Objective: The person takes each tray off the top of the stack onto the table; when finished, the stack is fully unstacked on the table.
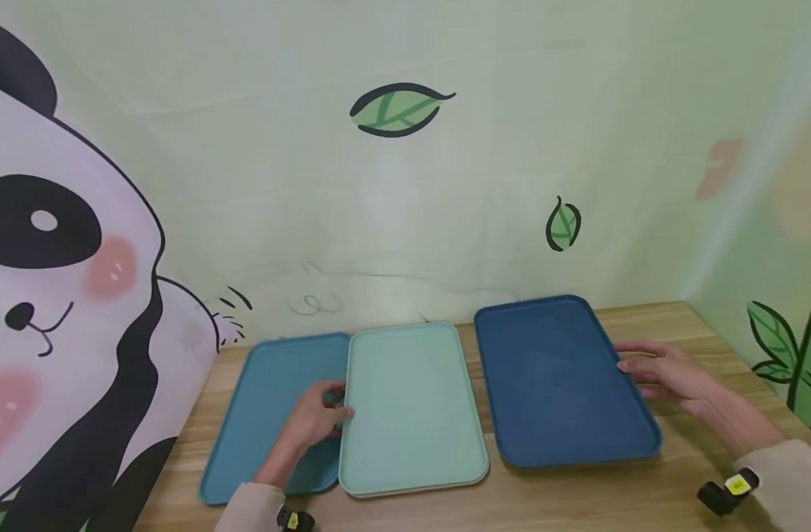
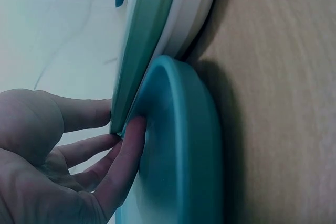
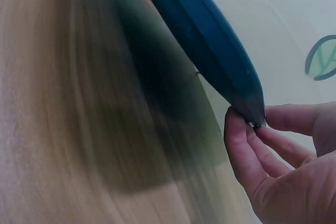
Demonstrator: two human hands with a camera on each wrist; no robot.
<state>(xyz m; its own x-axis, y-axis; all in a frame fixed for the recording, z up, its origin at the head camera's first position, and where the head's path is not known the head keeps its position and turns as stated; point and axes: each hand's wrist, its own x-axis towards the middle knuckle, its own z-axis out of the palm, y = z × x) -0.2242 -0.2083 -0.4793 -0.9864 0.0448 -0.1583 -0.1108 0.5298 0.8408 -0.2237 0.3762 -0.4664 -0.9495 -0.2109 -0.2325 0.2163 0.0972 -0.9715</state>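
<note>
My left hand (image 1: 314, 416) pinches the left rim of a mint green tray (image 1: 411, 410), thumb on top and fingers beneath. In the left wrist view, a white tray (image 2: 185, 14) lies right under the mint one. A teal blue tray (image 1: 282, 414) rests on the table to the left, partly behind my left hand and forearm. On the right, my right hand (image 1: 668, 375) grips a dark blue tray (image 1: 561, 380) by its right edge between thumb and fingers. That edge is raised above the table, casting a shadow in the right wrist view.
All the trays are on or over a wooden table (image 1: 694, 340). Behind it stands a pale green wall (image 1: 246, 148) printed with leaves and a large panda (image 1: 66, 310) at the left. The table's back right corner meets the side wall.
</note>
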